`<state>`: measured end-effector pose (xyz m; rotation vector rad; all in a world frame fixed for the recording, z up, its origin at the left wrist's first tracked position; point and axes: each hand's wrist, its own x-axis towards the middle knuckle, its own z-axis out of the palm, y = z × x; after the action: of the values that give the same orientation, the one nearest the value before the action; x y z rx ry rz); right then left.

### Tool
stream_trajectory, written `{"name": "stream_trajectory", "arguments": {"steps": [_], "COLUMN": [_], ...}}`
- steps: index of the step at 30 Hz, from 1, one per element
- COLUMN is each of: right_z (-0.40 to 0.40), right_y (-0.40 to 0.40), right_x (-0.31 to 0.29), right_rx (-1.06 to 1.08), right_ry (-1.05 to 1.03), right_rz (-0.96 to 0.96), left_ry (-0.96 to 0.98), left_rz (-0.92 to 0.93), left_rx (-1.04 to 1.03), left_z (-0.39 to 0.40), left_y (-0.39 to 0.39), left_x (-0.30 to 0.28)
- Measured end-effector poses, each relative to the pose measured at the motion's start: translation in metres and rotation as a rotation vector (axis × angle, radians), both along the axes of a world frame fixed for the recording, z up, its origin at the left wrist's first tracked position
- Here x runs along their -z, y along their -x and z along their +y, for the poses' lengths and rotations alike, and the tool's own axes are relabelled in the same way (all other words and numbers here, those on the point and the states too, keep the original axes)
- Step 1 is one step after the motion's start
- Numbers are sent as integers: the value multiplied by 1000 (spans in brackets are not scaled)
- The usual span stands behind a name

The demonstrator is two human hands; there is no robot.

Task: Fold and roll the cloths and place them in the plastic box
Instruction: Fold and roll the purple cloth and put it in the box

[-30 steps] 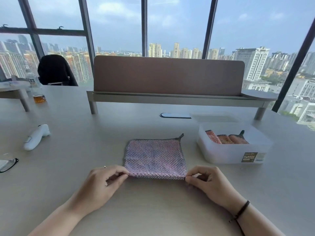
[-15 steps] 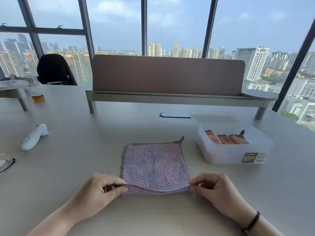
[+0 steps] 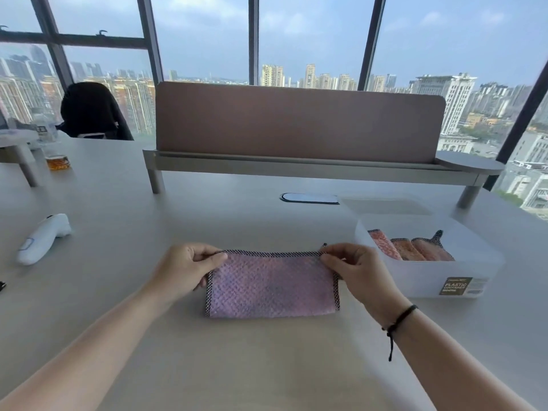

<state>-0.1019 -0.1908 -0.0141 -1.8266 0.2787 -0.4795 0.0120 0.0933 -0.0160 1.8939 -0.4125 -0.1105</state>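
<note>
A pink mesh cloth [image 3: 271,287] with a dark checked border lies folded in half on the table, its fold towards me. My left hand [image 3: 185,266] pinches its far left corner. My right hand [image 3: 354,269] pinches the far right corner. To the right stands the translucent plastic box [image 3: 474,264] with a dark label on its front. Three rolled orange-pink cloths [image 3: 410,249] lie side by side inside it.
A white handheld device [image 3: 44,238] lies at the left. A raised shelf with a brown divider panel [image 3: 296,123] crosses the back of the table. The box's lid [image 3: 385,206] lies behind the box, and a glass of amber drink [image 3: 57,161] stands far left.
Both hands lifted the near edge of the flat cloth and carried it away from me onto the far edge, so the cloth is now folded in half.
</note>
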Motion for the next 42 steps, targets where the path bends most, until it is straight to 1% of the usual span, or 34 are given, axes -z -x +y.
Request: {"name": "stream_trajectory", "arguments": {"steps": [6,9,13,16,21,24,25,26,28,30,31,32,33,34,36,38,42], "right_z": [-7,-10,-12,-12,-10,-7,-5,-1,14,45,61,77,90,98,98,88,76], "right_y": [-54,-65,-69,-70,-69,-64,-60,-57,-51,-47,-46,-47,-48,-49,-49,-48,-42], "right_x": [14,23,28,29,30,27,24,20,12,8,10,15,21,26,33,34,33], "right_rx": [81,94,124,116,130,181,225,277,329,236,169,94,12,-68,-189,-212,-161], "right_ry": [208,333,421,462,483,490,571,704,945,1020,1028,1028,1020,993,916,899,920], "right_rz": [80,137,175,181,176,181,182,171,45,-112,-153,-155,-106,-14,226,378,522], "left_ry": [-187,-316,-423,-480,-522,-626,-659,-683,-748,-834,-890,-955,-1023,-1062,-1038,-992,-1019], "left_rz": [-80,-96,-162,-221,-291,-423,-487,-540,-568,-519,-494,-484,-479,-463,-427,-414,-412], "left_rx": [-88,-81,-82,-75,-126,-160,-148,-107,31,166,218,258,297,332,349,348,318], "left_z": [-12,-13,-14,-16,-14,-13,-13,-14,-21,-35,-42,-49,-53,-56,-54,-50,-48], "left_y": [-36,-43,-46,-43,-33,-24,-19,-15,-5,2,5,7,7,6,5,4,3], "left_x": [12,19,20,19,20,21,20,17,12,12,14,17,21,25,30,32,33]}}
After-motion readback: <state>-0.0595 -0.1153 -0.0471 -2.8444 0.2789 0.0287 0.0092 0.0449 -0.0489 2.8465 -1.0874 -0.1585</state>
